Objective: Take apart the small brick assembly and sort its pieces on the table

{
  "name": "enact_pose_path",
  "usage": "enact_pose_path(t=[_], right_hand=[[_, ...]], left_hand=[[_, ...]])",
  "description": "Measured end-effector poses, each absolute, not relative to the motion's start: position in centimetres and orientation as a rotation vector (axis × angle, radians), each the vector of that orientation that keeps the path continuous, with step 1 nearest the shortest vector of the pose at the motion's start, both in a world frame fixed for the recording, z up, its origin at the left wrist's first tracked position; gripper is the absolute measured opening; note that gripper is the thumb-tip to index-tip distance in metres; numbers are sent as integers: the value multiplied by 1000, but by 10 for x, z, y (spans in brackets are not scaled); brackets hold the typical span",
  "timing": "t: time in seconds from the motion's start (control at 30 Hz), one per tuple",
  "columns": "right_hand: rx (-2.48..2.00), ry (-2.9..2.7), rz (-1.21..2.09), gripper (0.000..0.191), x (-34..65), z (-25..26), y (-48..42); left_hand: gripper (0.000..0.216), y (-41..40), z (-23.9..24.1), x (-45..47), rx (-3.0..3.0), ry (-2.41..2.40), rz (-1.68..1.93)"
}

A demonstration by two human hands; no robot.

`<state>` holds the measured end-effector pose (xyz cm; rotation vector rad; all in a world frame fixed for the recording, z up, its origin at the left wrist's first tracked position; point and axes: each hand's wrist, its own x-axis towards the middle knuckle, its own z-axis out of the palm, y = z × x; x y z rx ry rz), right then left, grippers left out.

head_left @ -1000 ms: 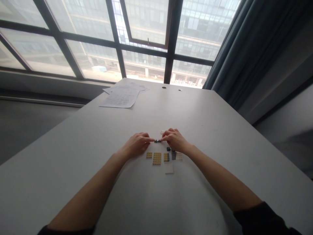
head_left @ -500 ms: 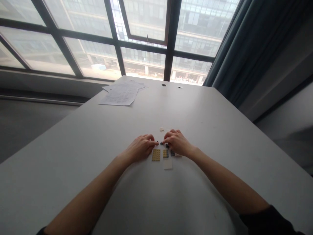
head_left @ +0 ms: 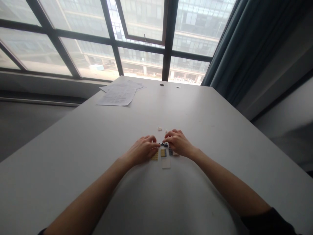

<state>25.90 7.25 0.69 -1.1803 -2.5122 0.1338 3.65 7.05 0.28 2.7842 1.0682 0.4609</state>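
Both half-curled: my left hand (head_left: 143,148), right hand (head_left: 179,143), hold unclear; dark row (head_left: 165,145) beyond yellow-grey block (head_left: 163,153) looks part-done, pale bits (head_left: 159,129) loose.

Hazy daylight glares through the far windows (head_left: 144,19), leaving the near tabletop (head_left: 137,199) dim and grey.

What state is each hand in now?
Left hand: by the small dark pieces; grip cannot be told.
Right hand: by them too; grip unclear.
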Motion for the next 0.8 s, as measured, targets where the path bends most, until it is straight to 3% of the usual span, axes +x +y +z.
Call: enact_pose_path(t=[0.8], right_hand=[[-1171, -2430, 263, 27, 280, -2, 60]], left_hand=[[25, 79, -3, 26, 2718, 1098, 664]])
